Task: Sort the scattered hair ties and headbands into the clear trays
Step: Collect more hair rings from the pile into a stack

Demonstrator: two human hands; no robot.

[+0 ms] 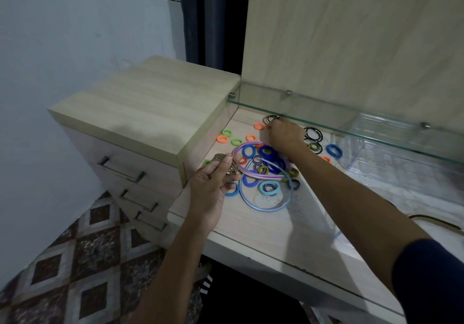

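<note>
Left hand [209, 185] fingers [223, 167] grip beige hair ties [227, 164].

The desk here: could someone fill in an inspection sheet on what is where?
Surface: pale wood desk under a glass shelf.
Job's things: coloured hair ties scattered; blue headband and pink headband among them; clear tray at right, contents unclear.
Clutter: nothing seen.
Hands: left hand holds a bundle of tan ties; right hand pinches thin dark ties.
Cables: brown cord, right edge.
Surroundings: drawer unit, patterned floor.
</note>
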